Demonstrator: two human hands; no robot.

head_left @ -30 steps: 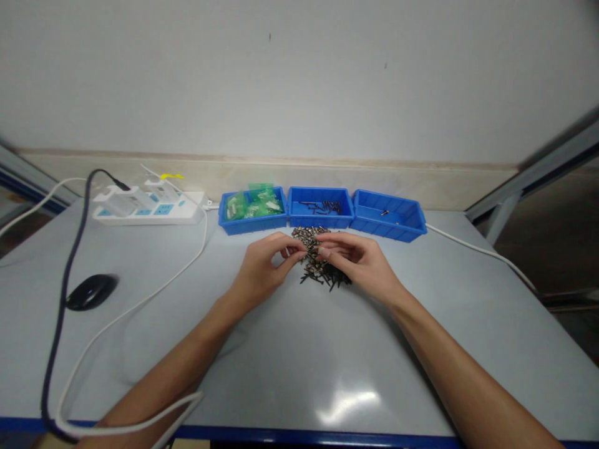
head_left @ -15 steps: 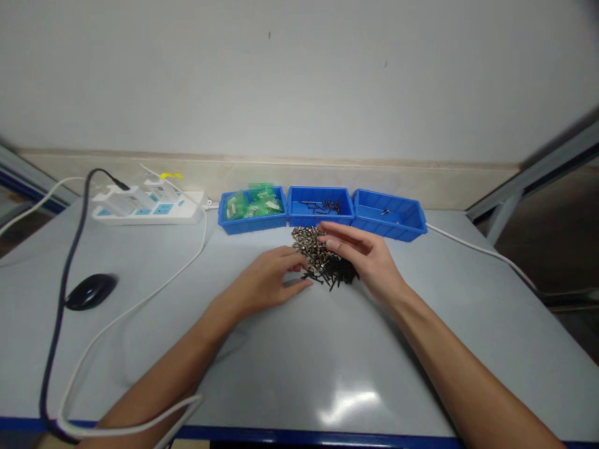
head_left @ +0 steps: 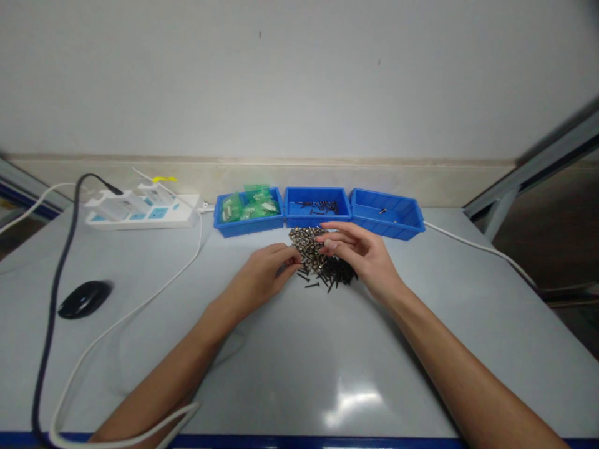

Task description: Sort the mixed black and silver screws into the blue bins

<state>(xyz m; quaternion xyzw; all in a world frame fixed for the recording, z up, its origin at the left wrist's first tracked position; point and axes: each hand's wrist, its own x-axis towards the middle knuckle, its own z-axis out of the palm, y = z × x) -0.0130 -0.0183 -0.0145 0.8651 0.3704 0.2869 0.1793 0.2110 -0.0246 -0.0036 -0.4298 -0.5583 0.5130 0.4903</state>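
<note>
A pile of mixed screws [head_left: 306,246] lies on the grey table, silvery ones at the back left and black screws [head_left: 337,270] at the front right. At the pile's left edge, my left hand [head_left: 274,268] has its thumb and forefinger closed together; whatever is between them is too small to make out. My right hand [head_left: 360,252] hovers over the right side of the pile, its fingers loosely bent and apart, with nothing visible in them. A loose black screw [head_left: 312,285] lies just in front of the pile.
Behind the pile stand three blue bins: a left bin [head_left: 249,228] with green bags, a middle bin [head_left: 318,220] with dark screws, and a right bin [head_left: 405,215] with a few small pieces. A power strip [head_left: 180,218], a black mouse [head_left: 85,299] and a white cable [head_left: 135,310] occupy the left.
My left thumb and forefinger have come together, and that hand has drawn slightly back, leaving loose black screws more exposed. My right hand stays nearly in place. The view has shifted a little.
</note>
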